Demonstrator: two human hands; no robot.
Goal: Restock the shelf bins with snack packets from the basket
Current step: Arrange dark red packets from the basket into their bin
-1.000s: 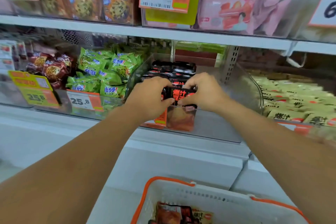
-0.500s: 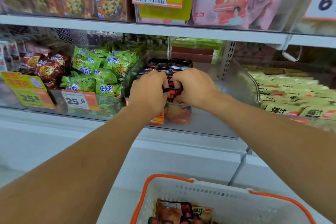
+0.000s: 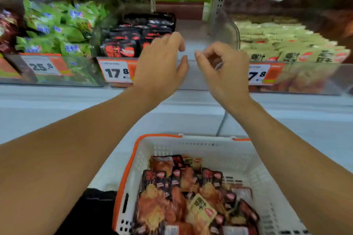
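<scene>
Black packets (image 3: 133, 38) part-hidden by left hand (image 3: 158, 70) | both grips released, empty | right hand (image 3: 221, 74)

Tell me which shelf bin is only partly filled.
The middle bin, tagged 17.8: its black packets fill only the left side, leaving bare floor on the right. The green-packet bin and pale-packet bin are full.

Behind the left hand (image 3: 159, 68) the packets (image 3: 133, 38) are black with red print. Farther to its left lie green packets (image 3: 57, 30) with blue and white marks. Just beside its wrist the price tag (image 3: 116, 71) is white with black digits and an orange edge. Beyond the right hand (image 3: 222, 74) the packets (image 3: 290, 44) are pale yellow with black characters and red dots. Below both hands the basket (image 3: 191, 147) is white with an orange rim, and its packets (image 3: 183, 196) are black, red and orange-brown.
</scene>
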